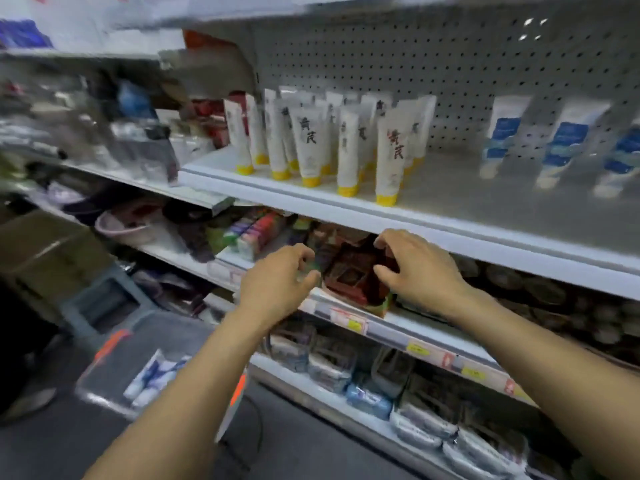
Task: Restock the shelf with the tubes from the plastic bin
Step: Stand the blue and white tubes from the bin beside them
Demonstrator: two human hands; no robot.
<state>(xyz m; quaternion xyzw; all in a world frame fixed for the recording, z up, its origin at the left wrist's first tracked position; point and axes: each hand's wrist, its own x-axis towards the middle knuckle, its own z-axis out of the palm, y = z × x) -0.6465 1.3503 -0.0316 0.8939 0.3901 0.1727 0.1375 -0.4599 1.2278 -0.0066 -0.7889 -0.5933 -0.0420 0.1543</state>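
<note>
In the head view, blurred throughout, we see our left hand (277, 285) held before the edge of the lower shelf (433, 327), its fingers loosely curled, thumb apart from them, nothing between them. Our right hand (420, 268) reaches to the dark red boxes (349, 275) on that shelf, fingers arched over the top of one and the thumb by its side. Through the blur we cannot tell whether it grips the box or only touches it. The clear plastic bin (104, 398) with orange clips sits low at the left, beside our left forearm, and a few white-and-blue tubes (152, 375) lie in it. Above the hands, the white upper shelf (485, 206), backed by pegboard (450, 64), carries a cluster of yellow-capped white tubes (310, 147) standing cap-down. At its right end stand several blue-labelled tubes (568, 147), well apart from the cluster, with bare shelf between the two groups.
</note>
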